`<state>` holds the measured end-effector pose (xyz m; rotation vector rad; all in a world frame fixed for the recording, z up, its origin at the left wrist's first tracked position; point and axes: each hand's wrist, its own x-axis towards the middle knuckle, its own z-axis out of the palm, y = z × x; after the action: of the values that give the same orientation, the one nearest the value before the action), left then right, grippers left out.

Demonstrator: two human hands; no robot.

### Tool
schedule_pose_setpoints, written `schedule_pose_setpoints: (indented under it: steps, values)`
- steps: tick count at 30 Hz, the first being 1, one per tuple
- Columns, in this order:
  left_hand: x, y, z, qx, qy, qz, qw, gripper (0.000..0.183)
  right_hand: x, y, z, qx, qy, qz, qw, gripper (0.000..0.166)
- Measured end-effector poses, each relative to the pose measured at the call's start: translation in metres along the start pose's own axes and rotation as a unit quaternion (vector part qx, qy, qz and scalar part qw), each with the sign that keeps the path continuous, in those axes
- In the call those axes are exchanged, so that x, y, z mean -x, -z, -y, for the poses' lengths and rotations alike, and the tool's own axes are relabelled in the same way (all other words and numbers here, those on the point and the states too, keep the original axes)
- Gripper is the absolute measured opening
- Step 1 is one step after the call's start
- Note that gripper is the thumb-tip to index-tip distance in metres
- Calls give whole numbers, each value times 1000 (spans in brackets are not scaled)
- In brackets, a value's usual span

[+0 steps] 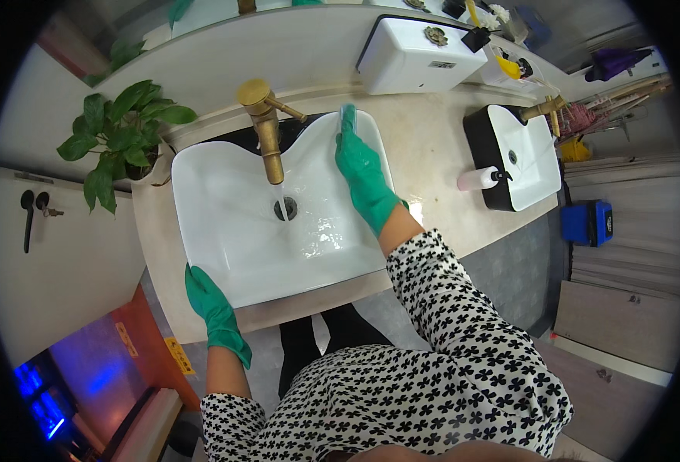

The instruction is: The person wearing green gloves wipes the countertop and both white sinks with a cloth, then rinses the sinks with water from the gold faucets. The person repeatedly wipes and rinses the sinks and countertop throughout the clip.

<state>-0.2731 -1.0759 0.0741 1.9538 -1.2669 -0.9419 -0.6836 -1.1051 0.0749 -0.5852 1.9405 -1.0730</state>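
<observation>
A white washbasin [224, 231] with a wavy back rim stands on the counter before me. Water runs from its brass-coloured tap [269, 144] into the dark drain [285, 209]. My right hand [360, 167], in a wet green rubber glove, reaches along the basin's right inner wall. Its fingertips are at the back right rim, around a small translucent object [356, 120] that is mostly hidden. My left hand [210, 303], gloved alike, rests against the basin's front left corner; how its fingers close there is hidden. Wet patches shine on the basin floor.
A potted plant [123, 136] stands left of the basin. To the right are a pink pump bottle [478, 179] and a second washbasin [527, 161]. A white wall dispenser [421, 58] hangs behind. A door with keys [51, 211] is at left, a blue bin [585, 223] at right.
</observation>
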Motion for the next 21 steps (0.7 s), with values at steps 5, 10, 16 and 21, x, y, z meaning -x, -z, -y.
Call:
schedule_pose_setpoints:
  steps: [5,10,16,21]
  values:
    - [1,2,3,-14,-14,-17,1000,52,37,-23,-16,10,-192,-16,981,73]
    - [0,2,4,-33,-25,-20,999,50,78,-61,0,175,-241,154,942,66]
    - [2,1,-3,-36,-35,-21,999,47,89,-119,-15,-216,-141,255,932,51]
    - [1,-6,-4,-57,-43,-20,997,45,28,-220,12,45,-175,304,935,53]
